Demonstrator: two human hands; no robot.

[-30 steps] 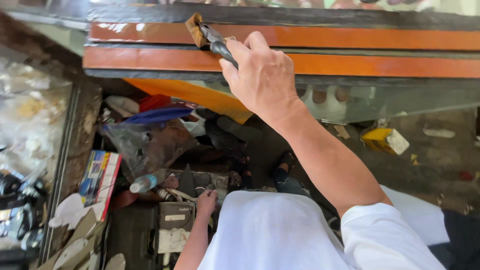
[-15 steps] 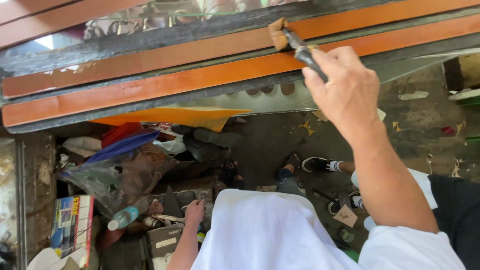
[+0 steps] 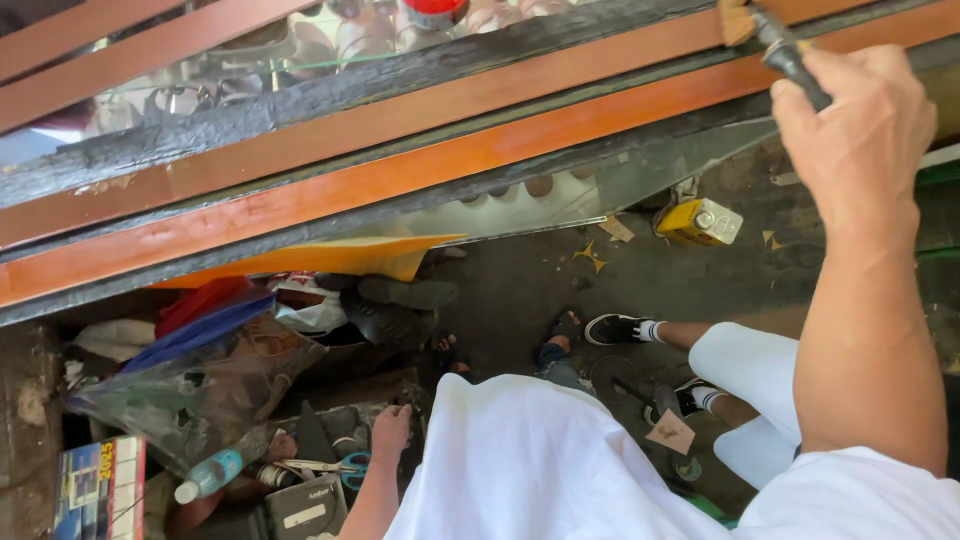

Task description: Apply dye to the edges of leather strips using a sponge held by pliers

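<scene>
Closest in, a white shirt (image 3: 540, 470) fills the lower middle of the frame. From it the right arm rises along the right edge to the right hand (image 3: 850, 140) in the upper right. Its grip is pressed together around the dark handle of a brush (image 3: 785, 50), fingers wrapped tight. The bristles touch the upper orange strip of a long wooden frame (image 3: 400, 175) at the very top edge.

That frame crosses the picture from lower left to upper right, with orange bands between blackened ones. A second ago the brush stood at the upper middle of the picture, and half a second ago further right. Now it is in the corner, on the same strip. I judge that the stroke is running along the strip and that the brushing is going on unbroken.

Below the frame, the left hand (image 3: 390, 430) hangs low at the lower middle, about where it was a second ago. Its fingers curl loosely over clutter; whether that grip pinches anything I cannot tell. Scissors (image 3: 335, 467) with blue loops lie just beside it. A dark box (image 3: 305, 505) sits below them and a bottle (image 3: 212, 473) to the left. A clear bag (image 3: 200, 390) bulges at the middle left.

Farthest down is the floor (image 3: 520, 290). A yellow can (image 3: 698, 222) stands on it at the right. Another person's leg (image 3: 740, 360) and a black-and-white shoe (image 3: 620, 328) lie nearby.
</scene>
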